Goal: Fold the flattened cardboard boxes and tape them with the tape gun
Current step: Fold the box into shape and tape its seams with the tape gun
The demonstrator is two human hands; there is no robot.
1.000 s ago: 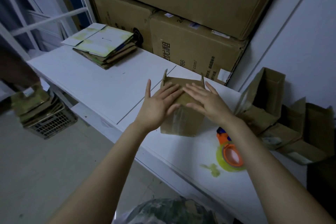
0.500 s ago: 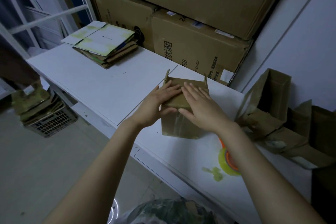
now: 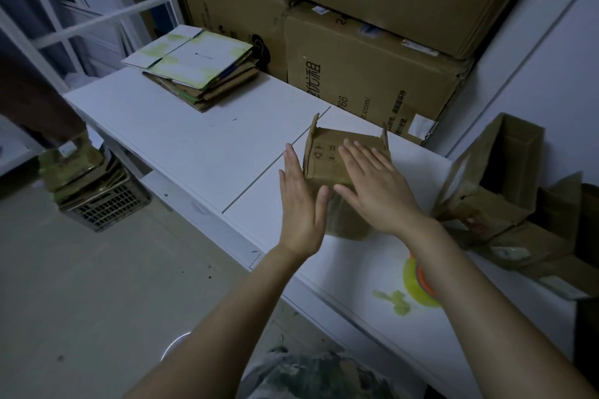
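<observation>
The table (image 3: 194, 142) runs across in front of me, with big cartons (image 3: 372, 84) stacked behind it and a pile of flats (image 3: 197, 65) at its far left corner. The box (image 3: 327, 155) I am working on stands on the table's right panel, close in front of me, with two small flaps sticking up at its far corners. My right hand (image 3: 372, 185) lies flat on the folded top flaps, fingers straight and a little spread, pressing them down. My left hand (image 3: 299, 207), fingers straight and together, stands edge-on beside the box's left wall; I cannot quite tell whether the palm touches the card. The tape gun (image 3: 415, 282) lies near the table's front edge, mostly hidden under my right forearm, so only its yellow roll and a bit of orange show. I judge this the closing step: flaps folded in, not yet taped. Next, one hand must keep the flaps down while the other reaches back for the gun. Half a second ago my left fingers lay on top beside the right; now they have come off to the side, and the printed flap shows bare.
</observation>
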